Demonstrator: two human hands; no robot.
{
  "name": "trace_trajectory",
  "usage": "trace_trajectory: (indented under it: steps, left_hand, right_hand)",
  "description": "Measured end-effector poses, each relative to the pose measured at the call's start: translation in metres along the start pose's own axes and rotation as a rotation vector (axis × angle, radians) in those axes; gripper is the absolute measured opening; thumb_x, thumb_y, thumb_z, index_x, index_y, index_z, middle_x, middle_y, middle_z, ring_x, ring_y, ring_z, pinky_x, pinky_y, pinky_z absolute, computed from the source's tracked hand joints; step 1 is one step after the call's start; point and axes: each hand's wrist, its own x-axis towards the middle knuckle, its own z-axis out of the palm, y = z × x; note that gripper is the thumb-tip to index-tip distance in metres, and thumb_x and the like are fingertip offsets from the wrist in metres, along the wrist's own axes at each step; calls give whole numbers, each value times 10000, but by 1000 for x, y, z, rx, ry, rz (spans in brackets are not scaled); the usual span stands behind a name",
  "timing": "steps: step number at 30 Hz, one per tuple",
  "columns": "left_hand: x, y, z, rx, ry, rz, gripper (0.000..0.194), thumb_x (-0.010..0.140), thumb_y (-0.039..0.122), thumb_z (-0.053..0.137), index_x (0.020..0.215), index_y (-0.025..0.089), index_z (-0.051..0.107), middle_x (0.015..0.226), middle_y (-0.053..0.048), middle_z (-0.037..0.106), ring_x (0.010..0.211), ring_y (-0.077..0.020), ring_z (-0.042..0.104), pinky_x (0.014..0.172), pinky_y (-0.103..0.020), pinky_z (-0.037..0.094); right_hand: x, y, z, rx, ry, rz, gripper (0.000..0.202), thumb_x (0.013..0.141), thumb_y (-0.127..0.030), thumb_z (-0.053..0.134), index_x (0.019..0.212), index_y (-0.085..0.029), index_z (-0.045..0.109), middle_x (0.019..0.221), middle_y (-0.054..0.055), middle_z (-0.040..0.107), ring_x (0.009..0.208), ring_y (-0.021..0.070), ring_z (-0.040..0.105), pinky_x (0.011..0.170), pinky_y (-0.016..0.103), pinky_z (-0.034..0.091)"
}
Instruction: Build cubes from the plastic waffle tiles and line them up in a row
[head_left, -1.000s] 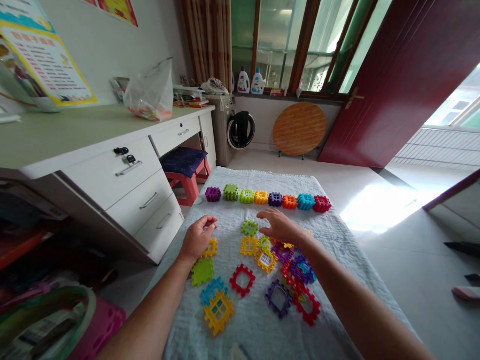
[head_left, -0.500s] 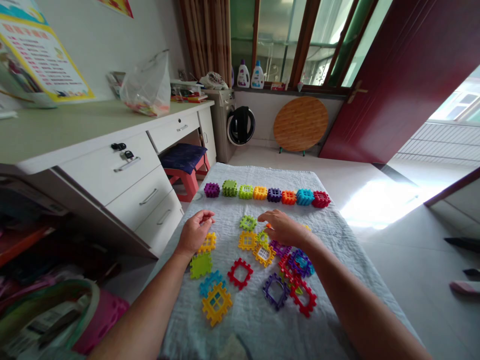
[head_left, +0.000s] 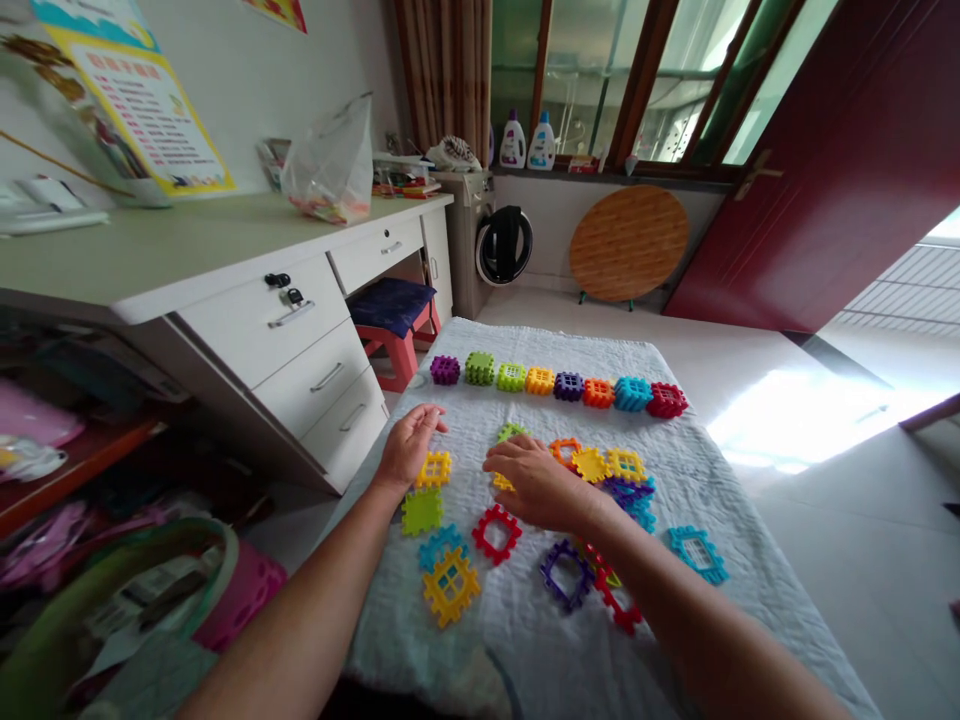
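Note:
My left hand (head_left: 411,443) hovers over the table's left part with fingers curled together; whether it holds a small thing is hidden. Just beside it lie a yellow window piece (head_left: 434,469) and a solid green piece (head_left: 422,511). My right hand (head_left: 531,478) reaches palm down over a yellow piece (head_left: 503,482), its fingers spread a little and covering part of it. A light green piece (head_left: 513,432) shows behind the fingers. Nearer me are a red frame (head_left: 496,534), a purple frame (head_left: 567,576) and a yellow window piece (head_left: 451,587) overlapping a blue one (head_left: 441,548).
Stacks of colored pieces, from purple (head_left: 445,370) to red (head_left: 667,400), form a row along the far side of the cloth-covered table (head_left: 757,600). A blue piece (head_left: 698,554) lies at the right. The desk (head_left: 247,240) and a stool (head_left: 391,305) stand left.
My right hand has moved left and nearer me, over the yellow piece, uncovering orange and yellow pieces behind it. The camera view has shifted left. My left hand stays beside the yellow window piece.

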Motion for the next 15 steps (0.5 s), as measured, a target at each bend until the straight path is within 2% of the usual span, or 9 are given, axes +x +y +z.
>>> trace_trajectory:
  steps: [5, 8, 11, 15]
  left_hand:
    - [-1, -2, 0, -73, 28, -9, 464, 866, 557, 396, 954, 163, 623, 743, -38, 656, 783, -205, 613, 787, -314, 457]
    - [0, -4, 0, -112, 28, -22, 471, 866, 567, 403, 959, 161, 622, 748, -41, 654, 791, -201, 612, 790, -309, 453]
    - [1, -5, 0, -137, 35, -27, 477, 858, 578, 415, 948, 160, 627, 736, -44, 655, 795, -202, 614, 802, -311, 454]
    - [2, -6, 0, -124, 23, -31, 486, 847, 591, 422, 944, 162, 630, 735, -44, 658, 795, -211, 619, 801, -323, 458]
  right_hand:
    - [27, -37, 13, -55, -46, -119, 261, 792, -244, 615, 1043, -173, 629, 1021, 87, 632, 966, 225, 515, 865, 378, 409]
    - [41, -53, 28, -140, -32, -153, 287, 798, -344, 617, 1018, -160, 635, 1004, 104, 620, 940, 252, 518, 802, 391, 446]
    - [49, -60, 42, -221, -6, -162, 310, 803, -402, 609, 969, -143, 653, 993, 117, 610, 935, 273, 518, 758, 405, 465]
    - [51, -60, 49, -280, 9, -164, 193, 848, -309, 556, 873, -155, 671, 912, 92, 611, 875, 248, 530, 719, 386, 468]
